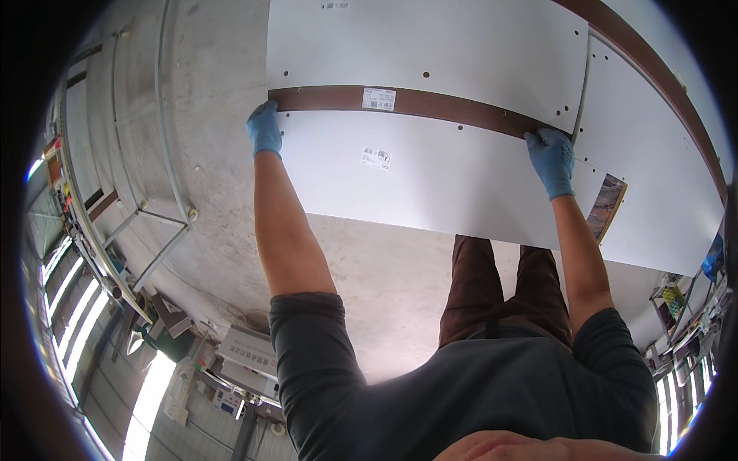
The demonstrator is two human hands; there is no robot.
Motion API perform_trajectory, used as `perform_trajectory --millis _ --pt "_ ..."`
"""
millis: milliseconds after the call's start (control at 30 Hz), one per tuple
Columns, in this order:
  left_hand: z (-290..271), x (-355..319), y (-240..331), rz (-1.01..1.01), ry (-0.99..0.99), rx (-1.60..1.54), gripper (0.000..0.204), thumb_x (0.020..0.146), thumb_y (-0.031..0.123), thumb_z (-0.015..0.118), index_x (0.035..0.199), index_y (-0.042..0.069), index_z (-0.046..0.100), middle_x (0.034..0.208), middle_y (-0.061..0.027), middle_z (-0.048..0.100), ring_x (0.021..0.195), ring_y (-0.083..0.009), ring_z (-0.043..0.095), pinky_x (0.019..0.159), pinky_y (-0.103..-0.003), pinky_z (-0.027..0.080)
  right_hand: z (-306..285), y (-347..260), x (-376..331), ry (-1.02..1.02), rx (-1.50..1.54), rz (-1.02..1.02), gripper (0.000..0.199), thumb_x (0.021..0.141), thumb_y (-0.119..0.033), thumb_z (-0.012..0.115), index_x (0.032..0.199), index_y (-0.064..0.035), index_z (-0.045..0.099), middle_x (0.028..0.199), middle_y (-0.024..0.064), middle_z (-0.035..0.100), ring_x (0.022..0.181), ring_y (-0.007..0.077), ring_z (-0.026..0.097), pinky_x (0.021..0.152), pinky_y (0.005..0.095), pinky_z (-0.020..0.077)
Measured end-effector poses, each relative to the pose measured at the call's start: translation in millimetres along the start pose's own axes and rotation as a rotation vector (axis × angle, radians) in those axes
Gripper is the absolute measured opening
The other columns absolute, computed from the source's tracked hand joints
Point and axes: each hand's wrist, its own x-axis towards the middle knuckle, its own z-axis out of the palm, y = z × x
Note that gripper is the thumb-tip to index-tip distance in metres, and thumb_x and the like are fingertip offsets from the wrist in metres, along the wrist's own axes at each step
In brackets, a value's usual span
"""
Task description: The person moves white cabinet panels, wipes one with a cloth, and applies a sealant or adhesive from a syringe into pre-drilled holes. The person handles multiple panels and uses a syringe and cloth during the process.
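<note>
A long, narrow brown board (330, 99) runs crosswise between two white panel surfaces, with a printed label near its middle. At its left end, my left hand (265, 127), in a blue glove, is closed around the end, thumb on the near side. My right hand (552, 157), gloved the same way, grips the right end with its fingers curled over the edge. Nearer to me lies a white panel (430, 177) with a label and small dark holes. Beyond the brown board is another white panel (477, 46), also with drilled holes.
To the right lies a further white panel (653, 169), with a curved-looking brown edge strip (684, 77) along its far side. A small dark patterned piece (606, 206) is by my right forearm. Metal rack frames (165, 219) stand on the concrete floor (223, 77) at left.
</note>
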Motion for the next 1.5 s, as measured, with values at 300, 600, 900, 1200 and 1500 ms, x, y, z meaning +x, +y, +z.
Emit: perform_trajectory --millis 300,600,900,1200,1500 --pt "-1 21 -24 0.159 -0.027 -0.010 0.024 0.091 0.018 0.076 0.108 0.001 0.080 0.102 -0.0081 0.078 0.088 -0.0194 0.068 0.080 -0.036 0.054 0 -1 -1 0.047 -0.006 -0.063 0.036 0.087 -0.039 0.073 0.072 -0.0071 0.067 0.081 0.0160 0.071 0.081 0.0384 0.068 0.074 0.0500 0.0537" --pt "-6 14 -29 0.114 -0.042 0.087 0.036 0.097 0.033 0.071 0.104 -0.001 0.079 0.094 -0.0058 0.077 0.081 -0.0165 0.066 0.076 -0.035 0.054 -23 -10 -8 -0.056 -0.063 0.018 0.030 0.087 -0.035 0.075 0.098 -0.0068 0.074 0.096 0.0135 0.075 0.091 0.0370 0.071 0.082 0.0482 0.0558" --pt "-25 4 -61 0.136 -0.115 -0.041 0.036 0.095 0.032 0.077 0.113 0.001 0.079 0.104 -0.0059 0.077 0.087 -0.0165 0.067 0.081 -0.033 0.055 -43 -8 -63 0.050 -0.162 -0.175 0.057 0.081 -0.026 0.081 0.130 -0.0063 0.061 0.142 0.0187 0.058 0.124 0.0368 0.059 0.101 0.0487 0.0485" --pt "-21 14 -67 0.150 -0.071 -0.074 0.029 0.092 0.024 0.081 0.113 0.004 0.080 0.103 -0.0027 0.078 0.087 -0.0131 0.065 0.082 -0.031 0.054 -18 5 -74 0.036 -0.170 -0.206 0.062 0.081 -0.029 0.083 0.133 -0.0022 0.062 0.155 0.0216 0.050 0.137 0.0419 0.052 0.110 0.0499 0.0447" --pt "-17 18 -43 0.161 -0.201 -0.312 0.038 0.099 0.028 0.067 0.127 0.004 0.074 0.114 -0.0058 0.075 0.102 -0.0186 0.066 0.092 -0.034 0.052 -16 8 -73 0.066 -0.147 -0.231 0.062 0.079 -0.027 0.083 0.132 -0.0031 0.061 0.154 0.0211 0.050 0.139 0.0405 0.050 0.109 0.0508 0.0445"
